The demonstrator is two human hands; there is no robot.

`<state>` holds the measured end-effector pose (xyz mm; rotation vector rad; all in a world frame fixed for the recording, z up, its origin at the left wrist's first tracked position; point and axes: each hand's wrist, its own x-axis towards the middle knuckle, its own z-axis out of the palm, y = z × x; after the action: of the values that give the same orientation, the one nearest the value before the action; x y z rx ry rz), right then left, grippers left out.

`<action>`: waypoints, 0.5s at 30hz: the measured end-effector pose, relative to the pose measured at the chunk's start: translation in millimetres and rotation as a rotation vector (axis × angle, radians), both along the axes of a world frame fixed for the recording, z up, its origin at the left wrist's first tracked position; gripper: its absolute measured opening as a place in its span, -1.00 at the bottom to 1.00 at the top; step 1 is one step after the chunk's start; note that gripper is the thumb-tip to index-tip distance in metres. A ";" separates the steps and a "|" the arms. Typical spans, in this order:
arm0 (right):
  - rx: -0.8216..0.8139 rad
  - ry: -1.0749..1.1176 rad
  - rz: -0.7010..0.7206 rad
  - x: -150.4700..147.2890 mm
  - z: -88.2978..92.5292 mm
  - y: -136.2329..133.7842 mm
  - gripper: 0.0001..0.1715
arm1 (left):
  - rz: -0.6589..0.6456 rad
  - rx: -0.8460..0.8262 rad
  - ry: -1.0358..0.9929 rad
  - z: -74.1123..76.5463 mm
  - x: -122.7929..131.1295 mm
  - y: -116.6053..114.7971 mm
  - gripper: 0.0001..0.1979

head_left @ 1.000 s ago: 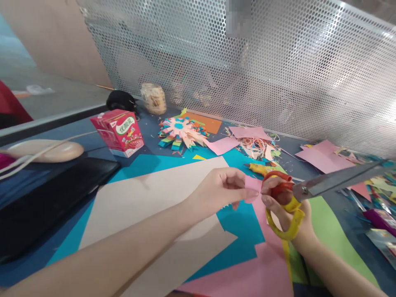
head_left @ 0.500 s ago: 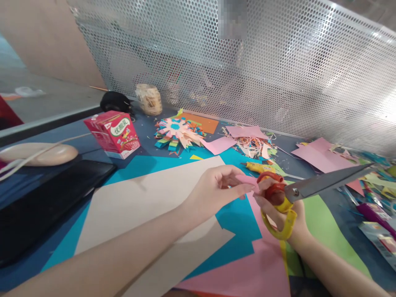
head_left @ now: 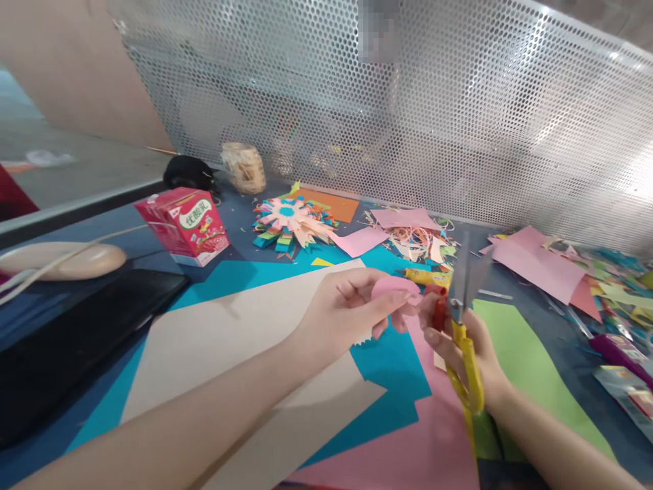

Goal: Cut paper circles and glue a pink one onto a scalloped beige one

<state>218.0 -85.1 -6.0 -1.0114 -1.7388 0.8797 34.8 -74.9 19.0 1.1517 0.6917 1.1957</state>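
Between its thumb and fingers, my left hand (head_left: 352, 306) pinches a small rounded piece of pink paper (head_left: 392, 288). A pale scrap with a jagged edge (head_left: 364, 338) shows just under those fingers. My right hand (head_left: 472, 347) has its fingers through the red and yellow handles of a pair of scissors (head_left: 465, 340). The blades point up and away, slightly parted and blurred. Its fingertips reach the right edge of the pink paper. Beneath both hands lie a white sheet (head_left: 204, 354), a blue sheet (head_left: 388, 367), a pink sheet (head_left: 398, 449) and a green sheet (head_left: 530, 367).
A layered paper flower (head_left: 290, 218) stands behind the sheets. Left are a red drink carton (head_left: 188, 224), a computer mouse (head_left: 66, 260) and a black phone-like slab (head_left: 86, 340). Paper scraps (head_left: 413, 238) and a yellow glue pen or cutter (head_left: 426, 277) lie beyond the hands. A perforated metal panel (head_left: 306, 88) closes the back.
The scissors have swung from pointing right to pointing upward in my right hand. The pink paper has turned, showing more of its rounded face in my left hand.
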 end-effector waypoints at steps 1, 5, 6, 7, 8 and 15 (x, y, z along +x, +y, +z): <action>-0.034 -0.014 0.033 0.8 -1.2 -0.3 -0.65 | 0.009 0.004 -0.033 0.3 0.2 -0.5 -0.79; -0.165 -0.124 0.114 4.9 -6.2 -1.3 -0.62 | 0.037 0.013 -0.078 0.7 0.1 -1.8 -0.71; -0.186 -0.149 0.121 6.0 -7.1 -1.3 -0.60 | 0.043 0.013 -0.075 0.8 -0.3 -2.1 -0.69; -0.201 -0.168 0.121 7.1 -7.7 -1.3 -0.59 | 0.050 0.015 -0.069 1.0 -0.7 -2.4 -0.68; -0.205 -0.192 0.118 7.9 -7.9 -1.4 -0.59 | 0.054 0.022 -0.064 1.2 -1.1 -2.7 -0.67; -0.247 -0.287 0.080 5.5 -2.5 -2.8 -0.55 | 0.070 0.096 -0.061 1.3 -3.2 -4.2 -0.79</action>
<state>223.5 -87.9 -8.5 -1.2883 -1.9533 1.0618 31.6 -79.1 20.3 1.1737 0.6384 1.3299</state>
